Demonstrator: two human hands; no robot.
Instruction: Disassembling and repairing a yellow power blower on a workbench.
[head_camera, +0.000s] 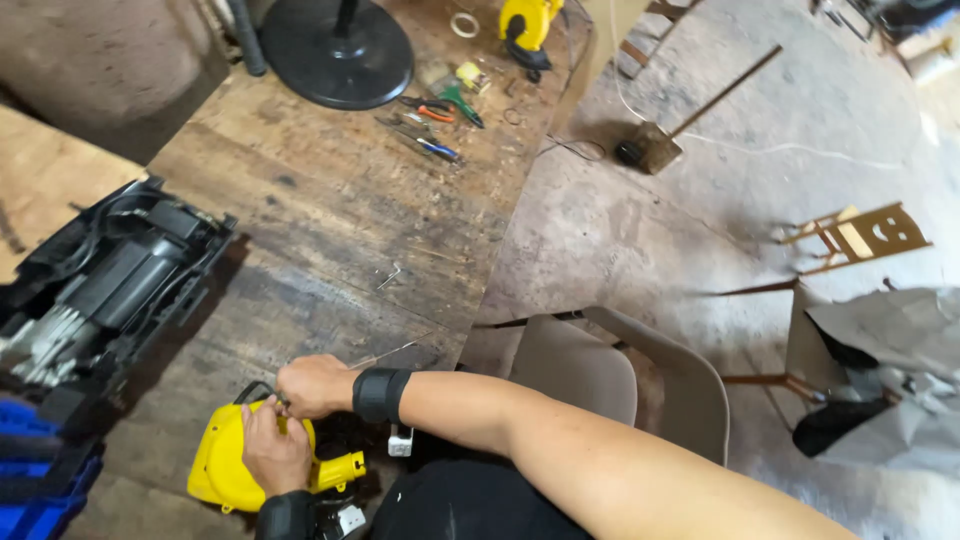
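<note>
A yellow plastic tool housing (222, 470) lies at the near edge of the worn wooden workbench (340, 220). My left hand (274, 452) rests on top of it, fingers curled against the casing. My right hand (315, 385), with a black wrist band, reaches across from the right and pinches something small at the housing's upper edge. What is between the fingers is too small to make out. A thin metal rod (385, 354) lies on the bench just beyond my right hand.
An opened black machine with motor parts (95, 285) sits at the left, a blue case (35, 470) below it. A black round fan base (335, 50), pliers and small tools (440, 110) and a second yellow tool (528, 22) lie farther back. A beige chair (620, 370) stands on the right.
</note>
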